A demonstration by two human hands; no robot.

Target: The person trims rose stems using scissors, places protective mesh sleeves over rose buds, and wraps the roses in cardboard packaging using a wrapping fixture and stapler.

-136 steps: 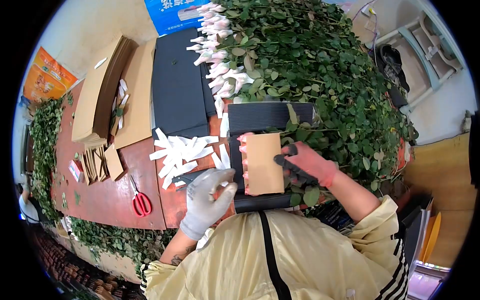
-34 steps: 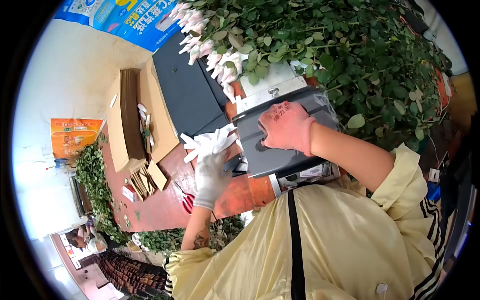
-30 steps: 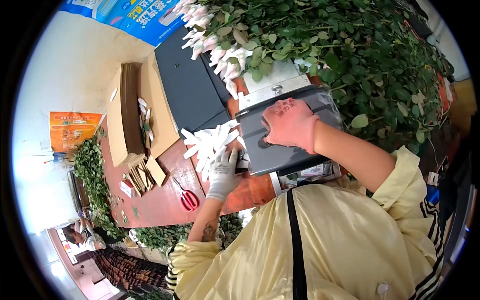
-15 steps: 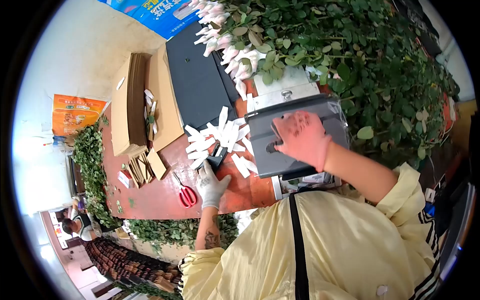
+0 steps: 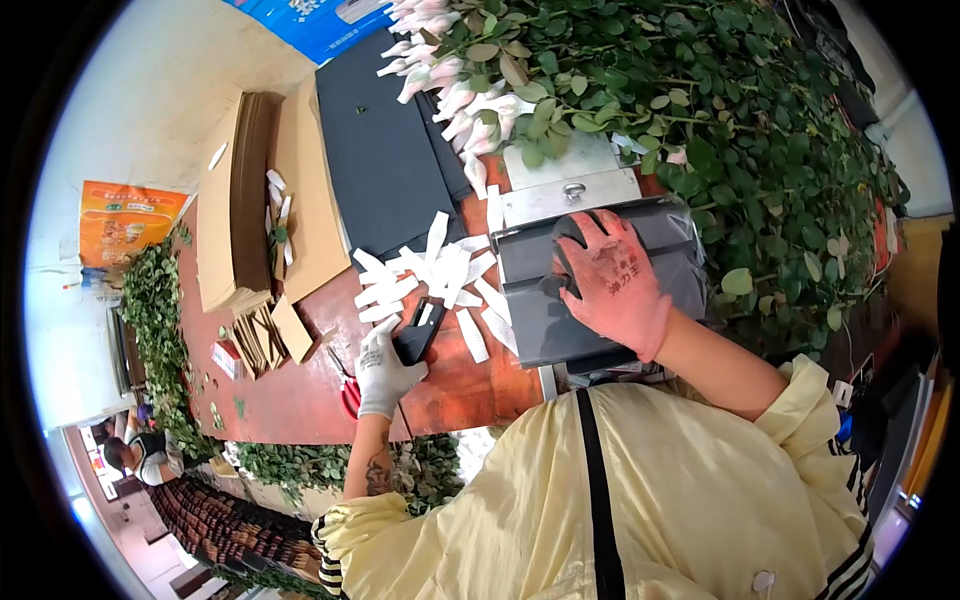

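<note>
My left hand (image 5: 388,374), in a white glove, is at the table's front beside a black stapler-like tool (image 5: 420,332). Its fingers stretch along the tool's left side and the thumb stands apart near the lower end; whether they touch is unclear. Red-handled scissors (image 5: 350,396) lie partly behind this hand. My right hand (image 5: 612,285), in a pink glove with dark finger pads, rests on a stack of dark plastic-covered sheets (image 5: 540,325), fingers spread and slightly bent. White paper strips (image 5: 440,262) lie loose between the tool and the stack.
Leafy stems (image 5: 690,130) with white-wrapped flower heads (image 5: 465,110) cover the table's back right. Black sheets (image 5: 380,150), a cardboard stack (image 5: 235,210) and small cardboard pieces (image 5: 292,330) lie to the left. A metal plate with a knob (image 5: 573,193) adjoins the dark stack. Another person (image 5: 150,455) is far left.
My left hand has shifted left, now partly covering the scissors, and the black tool sits at a different angle. My right hand has turned, its fingers now pointing more toward the back. The view has shifted slightly.
</note>
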